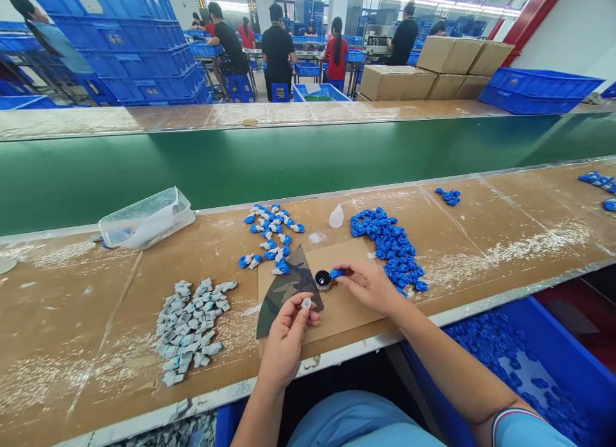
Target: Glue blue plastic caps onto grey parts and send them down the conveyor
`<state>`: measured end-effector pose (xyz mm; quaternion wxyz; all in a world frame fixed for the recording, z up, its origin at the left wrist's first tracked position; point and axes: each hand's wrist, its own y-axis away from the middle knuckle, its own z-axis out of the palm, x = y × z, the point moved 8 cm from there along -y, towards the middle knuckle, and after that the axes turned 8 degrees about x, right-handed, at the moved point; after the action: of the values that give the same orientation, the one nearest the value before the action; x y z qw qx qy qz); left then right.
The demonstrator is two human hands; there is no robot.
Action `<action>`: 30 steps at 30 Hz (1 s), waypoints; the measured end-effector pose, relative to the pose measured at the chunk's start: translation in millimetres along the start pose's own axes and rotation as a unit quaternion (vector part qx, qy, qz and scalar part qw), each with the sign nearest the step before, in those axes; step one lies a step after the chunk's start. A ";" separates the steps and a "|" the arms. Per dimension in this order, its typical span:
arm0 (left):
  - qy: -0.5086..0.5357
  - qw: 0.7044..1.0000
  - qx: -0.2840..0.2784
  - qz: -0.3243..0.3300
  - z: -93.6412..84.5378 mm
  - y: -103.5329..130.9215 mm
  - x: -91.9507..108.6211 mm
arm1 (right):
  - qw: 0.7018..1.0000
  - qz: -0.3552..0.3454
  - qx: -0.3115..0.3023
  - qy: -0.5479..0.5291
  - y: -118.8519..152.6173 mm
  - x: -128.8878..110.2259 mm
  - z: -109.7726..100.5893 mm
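Observation:
Between the thumb and fingers of my left hand is a small grey-white plastic part. My right hand pinches a small blue plastic part beside a round black cup. The cup stands on a cardboard sheet, next to a dark curved piece. Left of my hands lies a heap of grey-white parts. A heap of blue parts is spread beyond my right hand. Farther back are joined blue-and-white pieces.
A clear plastic tub lies at the back left, and a small translucent white object stands near the blue heap. A green conveyor belt runs behind the bench. Below the bench edge, a blue bin holds more blue parts. Several people sit farther off.

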<state>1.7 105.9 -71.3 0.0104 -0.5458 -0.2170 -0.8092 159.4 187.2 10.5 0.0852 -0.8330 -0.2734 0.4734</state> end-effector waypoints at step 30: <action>-0.040 0.997 0.032 0.058 -0.6 4.7 3.3 | 0.990 0.110 -0.030 -0.087 5.9 3.0 9.5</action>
<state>1.0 102.1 -66.9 0.0659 -0.5888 -0.2107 -0.7775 154.9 182.8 0.8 -0.0162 -0.8156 -0.2008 0.5424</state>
